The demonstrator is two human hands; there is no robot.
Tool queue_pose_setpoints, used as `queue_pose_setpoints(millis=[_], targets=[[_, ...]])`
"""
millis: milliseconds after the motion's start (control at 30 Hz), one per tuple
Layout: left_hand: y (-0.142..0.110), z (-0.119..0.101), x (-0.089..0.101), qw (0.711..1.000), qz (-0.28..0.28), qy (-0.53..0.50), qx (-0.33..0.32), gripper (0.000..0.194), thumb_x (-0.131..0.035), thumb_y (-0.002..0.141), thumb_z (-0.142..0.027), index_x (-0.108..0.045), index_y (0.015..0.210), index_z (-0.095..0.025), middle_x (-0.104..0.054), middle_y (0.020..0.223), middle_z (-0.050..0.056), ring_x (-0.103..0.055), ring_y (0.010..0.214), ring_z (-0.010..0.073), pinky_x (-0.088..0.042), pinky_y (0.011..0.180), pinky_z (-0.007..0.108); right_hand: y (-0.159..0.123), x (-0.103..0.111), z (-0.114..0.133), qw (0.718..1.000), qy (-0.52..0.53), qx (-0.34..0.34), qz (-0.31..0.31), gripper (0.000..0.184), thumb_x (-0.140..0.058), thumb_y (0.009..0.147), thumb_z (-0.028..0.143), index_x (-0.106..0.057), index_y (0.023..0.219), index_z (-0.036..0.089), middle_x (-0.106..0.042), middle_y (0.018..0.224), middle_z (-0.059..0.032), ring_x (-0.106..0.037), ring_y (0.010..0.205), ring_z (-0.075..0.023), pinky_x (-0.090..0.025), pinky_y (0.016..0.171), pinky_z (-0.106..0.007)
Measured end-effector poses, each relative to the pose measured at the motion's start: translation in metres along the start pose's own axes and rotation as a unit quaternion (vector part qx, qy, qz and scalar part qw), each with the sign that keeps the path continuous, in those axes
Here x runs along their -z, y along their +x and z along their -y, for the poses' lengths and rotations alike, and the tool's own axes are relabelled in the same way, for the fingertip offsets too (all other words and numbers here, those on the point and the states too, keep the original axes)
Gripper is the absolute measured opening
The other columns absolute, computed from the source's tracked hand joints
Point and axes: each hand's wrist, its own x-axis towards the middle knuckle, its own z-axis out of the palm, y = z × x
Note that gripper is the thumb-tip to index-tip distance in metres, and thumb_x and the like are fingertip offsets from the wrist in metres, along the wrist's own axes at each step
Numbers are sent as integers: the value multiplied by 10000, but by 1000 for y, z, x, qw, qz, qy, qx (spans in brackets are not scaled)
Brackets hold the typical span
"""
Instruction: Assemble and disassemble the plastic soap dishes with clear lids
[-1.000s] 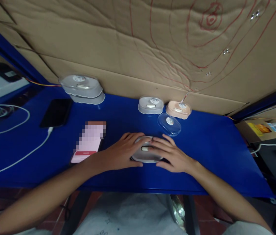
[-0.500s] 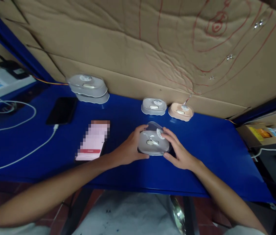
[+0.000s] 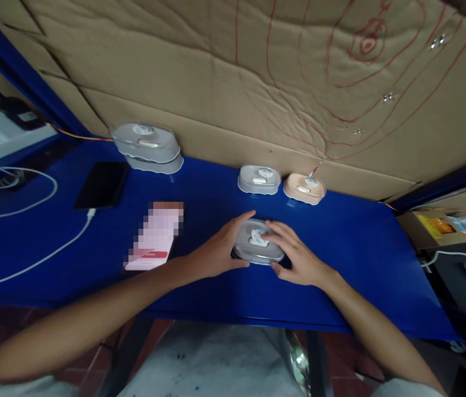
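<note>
In front of me on the blue table is a small oval grey box point(image 3: 248, 257) with a clear plastic lid point(image 3: 266, 253) lying flat over it. A round white sticker is on the lid, beside a pale oval part. My left hand point(image 3: 223, 246) holds the box's left end, thumb near the front edge and a finger along the back. My right hand point(image 3: 299, 256) curves round the right end, its thumb at the front and fingers on top of the lid by the sticker. The box's right end is partly hidden by that hand.
Behind stand a similar grey box point(image 3: 259, 180), a peach box point(image 3: 304, 188) and two stacked grey boxes point(image 3: 150, 146) against the cardboard wall point(image 3: 216, 71). Left lie a lit phone point(image 3: 156, 234), a dark phone point(image 3: 103, 184) and a white cable point(image 3: 68, 246). A carton point(image 3: 435, 231) stands right.
The clear lid, raised and tilted at the back before, now sits level on the grey box. The sticker has shifted left and forward with it. My right fingers moved slightly left over the lid.
</note>
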Motion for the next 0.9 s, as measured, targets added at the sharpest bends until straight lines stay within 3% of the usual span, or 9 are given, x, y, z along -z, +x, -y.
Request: queue_pose_setpoints(millis=[400, 700, 900], targets=[[1, 2, 2, 1000, 8, -8, 5, 1134, -876, 806, -293, -136, 1664, -336, -335, 1681, 167, -393, 1528, 386, -345, 1242, 610, 2, 1, 0, 1000, 11, 3, -1, 687, -673, 920, 258, -414, 1556, 256, -331, 1700, -129, -272, 1591, -320, -331, 1271, -570], [1, 4, 2, 1000, 12, -6, -2, 1130, -869, 815, -291, -126, 1666, -340, -330, 1684, 166, -388, 1532, 374, -345, 1239, 610, 1, 1, -2, 1000, 8, -2, 4, 679, -660, 936, 266, -408, 1567, 256, -315, 1712, -134, -274, 1592, -336, -337, 1262, -601], [1, -3, 14, 998, 43, -44, 25, 1096, -860, 833, -377, -142, 1660, -335, -301, 1699, 167, -383, 1536, 372, -329, 1250, 601, 0, 5, -1, 1000, -3, 5, 20, 785, -737, 935, 531, -399, 1592, 267, -319, 1710, -138, -286, 1588, -340, -349, 1265, -570]])
